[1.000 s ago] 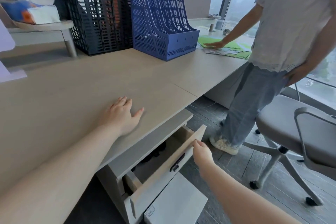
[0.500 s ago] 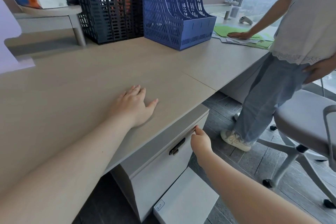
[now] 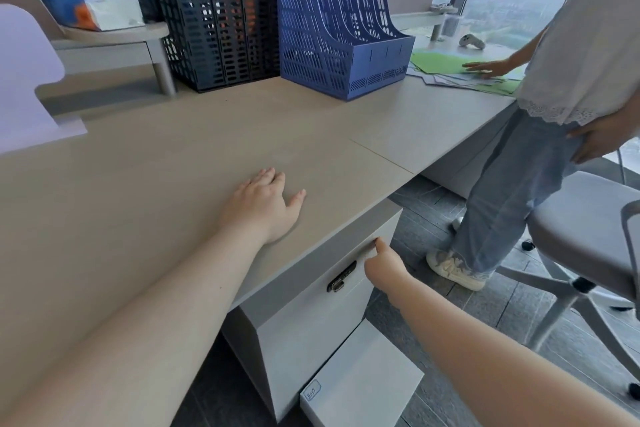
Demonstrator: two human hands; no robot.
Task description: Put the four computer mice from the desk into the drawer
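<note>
Drawer [image 3: 322, 291] front rightward (flush, shut)

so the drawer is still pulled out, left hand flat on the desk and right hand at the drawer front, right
Not quite: the drawer is shut, its front flush under the desk edge, as the head view shows. The rest holds: the left hand lies flat on the desk, and the right hand is at the drawer front beside the dark handle.
</note>
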